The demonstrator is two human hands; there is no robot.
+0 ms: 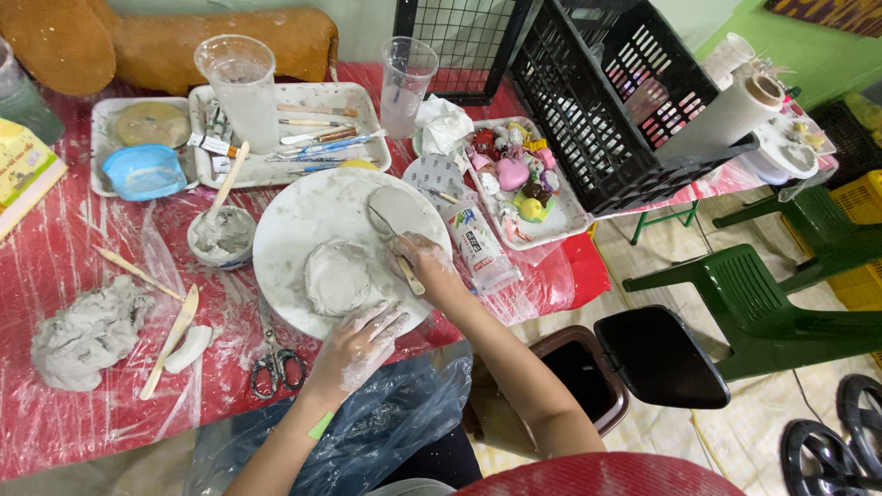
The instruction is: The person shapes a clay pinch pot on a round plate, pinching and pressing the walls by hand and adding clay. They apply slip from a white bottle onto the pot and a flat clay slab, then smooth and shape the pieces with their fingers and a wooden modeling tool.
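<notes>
The person's right hand (432, 269) is clenched around a slim wooden-handled tool (393, 241), whose metal tip rests on a flat grey clay slab (404, 207) at the upper right of a round white board (294, 220). The left hand (360, 344), smeared with clay, lies with its grip released, fingers spread on the board's near edge, just beside a low round clay dish (337, 276) sitting on the board's lower middle.

The board lies on a counter (55, 266) covered in red plastic sheeting. Left of the board stands a small pot of grey slip (221, 237) with a wooden stick in it. Further left rests a lump of grey clay (87, 332), and near it a flat wooden modelling tool (171, 340). Scissors (274, 356) lie by the left wrist. Behind the board, a white tray (363, 101) holds brushes and 1 clear plastic cup (241, 87); a 2nd cup (405, 83) stands to its right. A black crate (606, 101) sits tilted at the counter's far right.
</notes>
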